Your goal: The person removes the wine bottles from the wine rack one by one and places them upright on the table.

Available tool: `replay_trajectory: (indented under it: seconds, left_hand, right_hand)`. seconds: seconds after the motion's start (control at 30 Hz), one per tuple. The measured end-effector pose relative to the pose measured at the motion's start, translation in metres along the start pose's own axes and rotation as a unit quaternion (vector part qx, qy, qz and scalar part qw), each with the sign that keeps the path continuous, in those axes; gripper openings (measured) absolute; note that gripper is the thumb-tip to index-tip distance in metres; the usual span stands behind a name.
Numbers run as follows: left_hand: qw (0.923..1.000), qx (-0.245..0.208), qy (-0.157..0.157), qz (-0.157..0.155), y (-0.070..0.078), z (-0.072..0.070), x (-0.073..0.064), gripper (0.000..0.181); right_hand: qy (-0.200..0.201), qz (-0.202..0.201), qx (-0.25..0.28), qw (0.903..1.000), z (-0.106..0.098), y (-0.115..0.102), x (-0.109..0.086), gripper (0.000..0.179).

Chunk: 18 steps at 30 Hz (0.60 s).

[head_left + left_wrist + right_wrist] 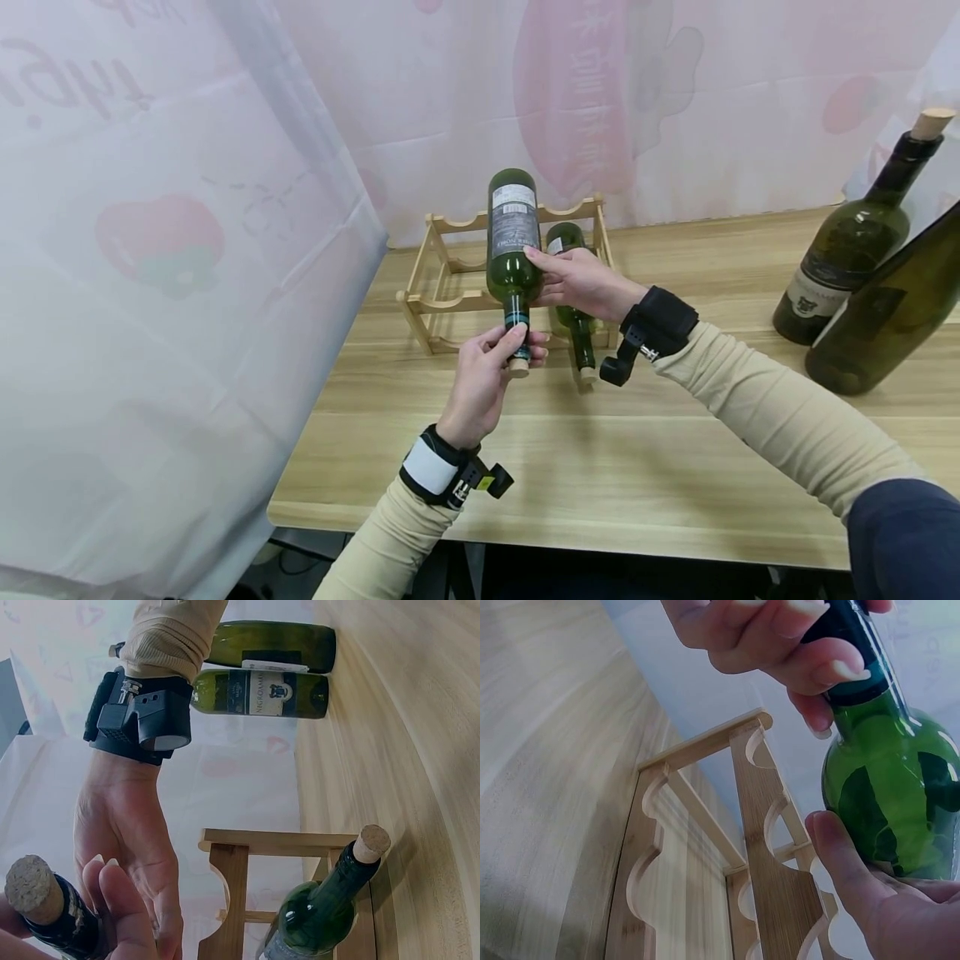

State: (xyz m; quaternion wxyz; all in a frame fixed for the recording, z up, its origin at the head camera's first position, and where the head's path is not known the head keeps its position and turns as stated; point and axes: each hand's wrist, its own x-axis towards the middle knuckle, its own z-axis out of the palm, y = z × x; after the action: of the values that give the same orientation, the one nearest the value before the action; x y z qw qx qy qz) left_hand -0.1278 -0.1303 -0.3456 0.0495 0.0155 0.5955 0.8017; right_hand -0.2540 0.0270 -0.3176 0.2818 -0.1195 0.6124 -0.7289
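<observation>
Both hands hold a green wine bottle (513, 275) over the wooden wine rack (455, 302), its corked neck toward the person. My left hand (483, 379) grips the neck just behind the cork (34, 889), thumb on top. Around the body near the shoulder, my right hand (585, 282) holds the bottle from the right side, thumb along the label. A second corked green bottle (576, 321) lies in the rack's lower level on the right, partly hidden by the right hand. In the right wrist view, scalloped rack rails (776, 847) show below the held bottle.
Two more wine bottles stand on the right of the wooden table (600, 467): a corked one with a pale label (847, 250) and another (892, 308) in front, cut by the frame edge. A printed white curtain (187, 275) hangs at the left and behind.
</observation>
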Motion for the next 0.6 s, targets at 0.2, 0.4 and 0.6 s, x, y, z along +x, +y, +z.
replay_trajectory:
  seconds: [0.2, 0.4, 0.6]
  left_hand:
    - [1.0000, -0.005, -0.003, 0.000, 0.0005, 0.0029, -0.0013, 0.029]
    - [1.0000, -0.002, 0.000, 0.001, -0.0006, 0.0061, -0.0014, 0.029]
    - [1.0000, 0.001, 0.000, 0.003, -0.0014, 0.0101, -0.0008, 0.029]
  right_hand:
    - [0.004, 0.001, -0.002, 1.0000, -0.0012, -0.0005, -0.0022, 0.056]
    - [0.001, -0.002, -0.011, 0.9999, -0.0041, -0.0003, -0.0049, 0.057]
    - [0.005, 0.000, -0.007, 1.0000, -0.0075, -0.0012, -0.0073, 0.059]
